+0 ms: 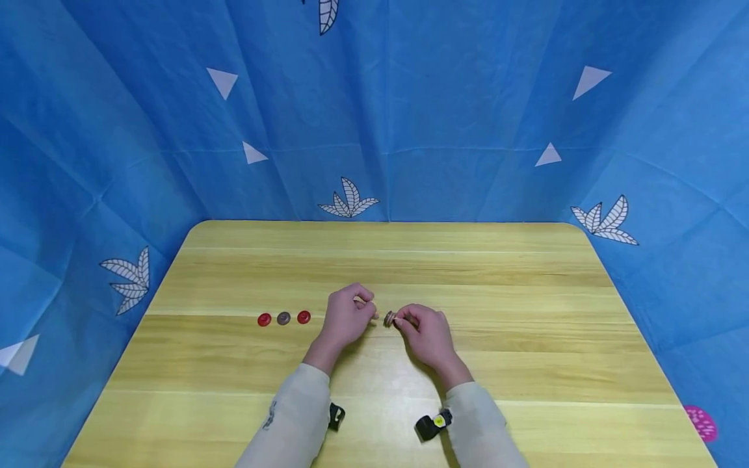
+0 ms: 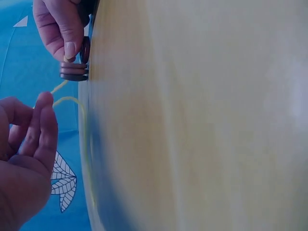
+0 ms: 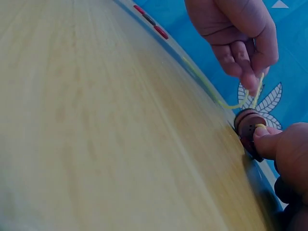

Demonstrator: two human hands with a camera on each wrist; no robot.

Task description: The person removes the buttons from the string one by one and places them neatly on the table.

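My right hand [image 1: 426,333] pinches a yellow string close against a small stack of brown buttons [image 3: 249,126], thumb tip right at the front button's face. The string [image 2: 85,126] runs through the stack and comes out on the left hand's side. Another dark button [image 2: 85,49], seen edge-on in the left wrist view, sits beside the stack by the right fingers. Just left of the buttons, my left hand [image 1: 348,315] has its fingertips together on the string, which loops from them down toward the table.
On the wooden table [image 1: 497,273], left of my hands, lie a red button [image 1: 264,320], a grey-brown button [image 1: 283,318] and another red button [image 1: 303,317] in a row. A blue patterned curtain [image 1: 456,130] hangs around the table's back and sides.
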